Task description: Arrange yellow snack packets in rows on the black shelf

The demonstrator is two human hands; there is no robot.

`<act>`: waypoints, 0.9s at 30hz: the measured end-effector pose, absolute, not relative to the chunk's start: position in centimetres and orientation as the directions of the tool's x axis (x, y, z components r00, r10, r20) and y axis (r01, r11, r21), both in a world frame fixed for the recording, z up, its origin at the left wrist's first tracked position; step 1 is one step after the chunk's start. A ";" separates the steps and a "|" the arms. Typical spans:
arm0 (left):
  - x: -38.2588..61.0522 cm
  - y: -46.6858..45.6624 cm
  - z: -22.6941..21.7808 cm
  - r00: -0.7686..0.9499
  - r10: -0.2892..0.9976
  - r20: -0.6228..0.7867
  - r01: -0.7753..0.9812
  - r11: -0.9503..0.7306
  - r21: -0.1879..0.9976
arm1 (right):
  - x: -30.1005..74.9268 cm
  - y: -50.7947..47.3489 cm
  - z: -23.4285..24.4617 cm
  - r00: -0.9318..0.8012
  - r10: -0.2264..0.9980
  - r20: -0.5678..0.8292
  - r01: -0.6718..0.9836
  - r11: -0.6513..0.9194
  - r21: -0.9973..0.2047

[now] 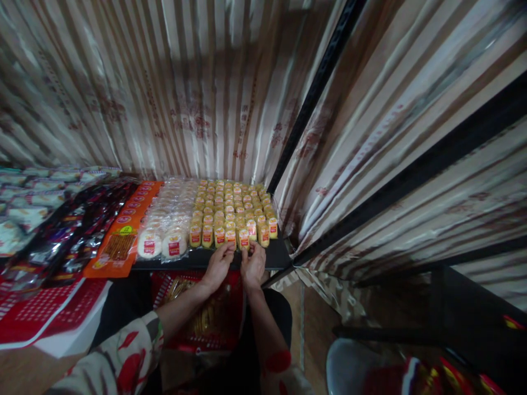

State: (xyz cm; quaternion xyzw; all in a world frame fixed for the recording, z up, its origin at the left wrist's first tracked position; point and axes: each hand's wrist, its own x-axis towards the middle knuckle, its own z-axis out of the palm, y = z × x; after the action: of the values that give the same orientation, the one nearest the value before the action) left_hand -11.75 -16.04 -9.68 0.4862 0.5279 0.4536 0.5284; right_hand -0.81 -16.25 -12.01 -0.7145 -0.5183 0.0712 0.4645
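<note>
Yellow snack packs (207,236) with red labels stand in tight rows at the right end of the black shelf (197,258). Nearest you, your left hand (219,267) and right hand (253,266) are at its front edge, fingers curled, fingertips by the front row's lower part; whether either is pinching a pack cannot be told. A light, low touch should serve best, labels facing you, so close neighbours don't topple. Farther back, rows reach nearly to a striped curtain (214,82), so avoid pushing inward.
</note>
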 end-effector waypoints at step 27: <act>-11.7 -15.7 -10.0 0.066 0.982 -0.174 -0.028 0.176 0.984 | -0.9 -16.5 -11.9 0.524 0.813 0.253 0.479 -0.036 -0.877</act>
State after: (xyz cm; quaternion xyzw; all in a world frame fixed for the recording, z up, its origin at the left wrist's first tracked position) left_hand -11.72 -15.71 -10.04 0.4612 0.5177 0.4462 0.5659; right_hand -0.87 -16.50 -11.91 -0.7014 -0.4604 0.1608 0.5199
